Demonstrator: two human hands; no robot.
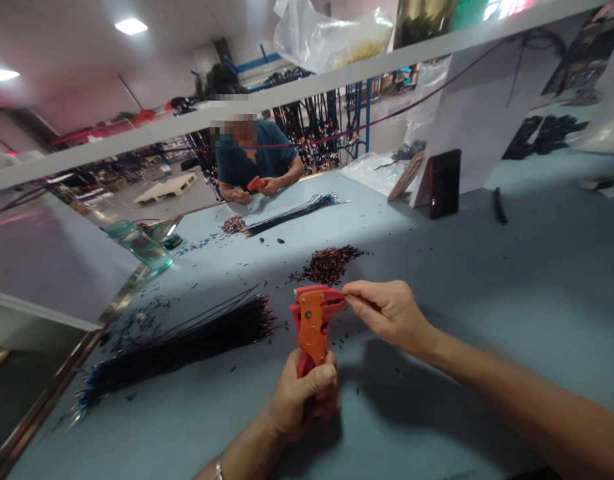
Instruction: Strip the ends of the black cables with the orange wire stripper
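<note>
A red and orange wire stripper [314, 323] stands upright in my left hand [309, 393], whose fingers wrap round its handles. My right hand [391, 310] is closed in a pinch at the right side of the stripper's jaws. Whatever lies between those fingertips is too small to make out. Left of the tool lies a thick bundle of black wires [187, 343], with bare copper at the near-tool ends and blue at the far left ends. Just beyond the jaws sits a heap of short black and copper scraps [331, 265].
Across the table a co-worker [257, 157] holds a red tool, beside a thinner wire bundle [291, 213] and a small copper pile [233, 225]. A green-tinted bottle [141, 247] leans at the left edge. A phone [444, 183] stands against a white panel at right.
</note>
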